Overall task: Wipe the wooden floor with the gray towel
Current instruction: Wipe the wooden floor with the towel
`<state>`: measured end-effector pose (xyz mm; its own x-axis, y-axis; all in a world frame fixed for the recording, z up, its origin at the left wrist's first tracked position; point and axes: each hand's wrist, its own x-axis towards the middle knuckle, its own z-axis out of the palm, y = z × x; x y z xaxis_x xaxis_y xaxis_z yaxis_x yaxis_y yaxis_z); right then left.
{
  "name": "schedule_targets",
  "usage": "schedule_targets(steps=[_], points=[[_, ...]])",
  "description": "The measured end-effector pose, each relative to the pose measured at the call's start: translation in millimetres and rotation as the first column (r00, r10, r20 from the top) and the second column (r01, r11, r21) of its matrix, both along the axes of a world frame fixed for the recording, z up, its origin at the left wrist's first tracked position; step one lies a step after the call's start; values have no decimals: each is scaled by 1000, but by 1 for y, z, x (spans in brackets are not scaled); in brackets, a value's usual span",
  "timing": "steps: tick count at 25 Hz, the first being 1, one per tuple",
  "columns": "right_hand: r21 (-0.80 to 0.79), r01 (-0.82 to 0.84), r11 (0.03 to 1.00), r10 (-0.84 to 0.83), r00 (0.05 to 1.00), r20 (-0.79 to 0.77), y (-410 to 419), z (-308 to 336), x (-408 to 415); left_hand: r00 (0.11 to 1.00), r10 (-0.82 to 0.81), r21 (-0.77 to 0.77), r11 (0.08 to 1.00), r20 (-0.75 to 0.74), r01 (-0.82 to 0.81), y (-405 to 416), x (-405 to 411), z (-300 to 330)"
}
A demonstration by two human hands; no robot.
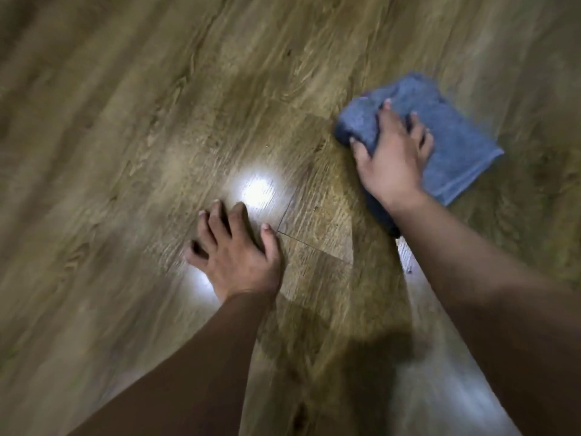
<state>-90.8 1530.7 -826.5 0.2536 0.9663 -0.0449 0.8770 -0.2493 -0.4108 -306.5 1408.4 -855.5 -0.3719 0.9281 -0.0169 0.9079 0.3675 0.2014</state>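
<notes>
Nearest the camera, two bare forearms enter from the lower edge and reach outward over the wooden floor (125, 127), whose planks run diagonally across the view. A dark shadow lies on the boards between the forearms, and pale streaks of reflected light run along the inner edge of the right forearm. Much of the surrounding floor is blurred, so fine grain is legible only near the centre.

Slightly farther out, at centre left, the left hand (234, 250) rests palm down on the floor with its fingers spread and straight, holding nothing. Its fingertips touch the near edge of a bright glare spot (258, 191), a lamp reflection on the varnish; a second, fainter glare shows just beside the heel of this hand. A plank joint (314, 243) runs rightward from just beside the thumb, meeting a second seam that climbs away toward the far right.

Farther still, at the upper right, the right hand (391, 158) presses down on the gray towel (452, 143). Its fingers curl over and bunch the towel's left, rumpled portion, with the thumb hooked round the near-left edge. The towel, bluish gray in this light, lies folded flat on the floor, its hemmed right corner extending clear of the hand. Hand and wrist cover the towel's near-left part.
</notes>
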Motion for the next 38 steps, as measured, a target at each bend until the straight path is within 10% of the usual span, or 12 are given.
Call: schedule_targets(steps=[9, 21, 27, 38], points=[[-20, -598, 801, 597, 802, -15, -120, 10, -34, 1000, 8, 50, 999, 11, -8, -2, 0, 5], [17, 26, 1000, -27, 1000, 7, -24, 4, 41, 999, 3, 11, 1000, -45, -2, -1, 1, 2], [74, -399, 914, 397, 917, 47, -35, -2, -60, 1000, -3, 23, 1000, -31, 3, 1, 0, 3], [40, -455, 889, 449, 887, 110, -119, -2, -42, 998, -56, 82, 995, 26, 53, 102, -91, 7]])
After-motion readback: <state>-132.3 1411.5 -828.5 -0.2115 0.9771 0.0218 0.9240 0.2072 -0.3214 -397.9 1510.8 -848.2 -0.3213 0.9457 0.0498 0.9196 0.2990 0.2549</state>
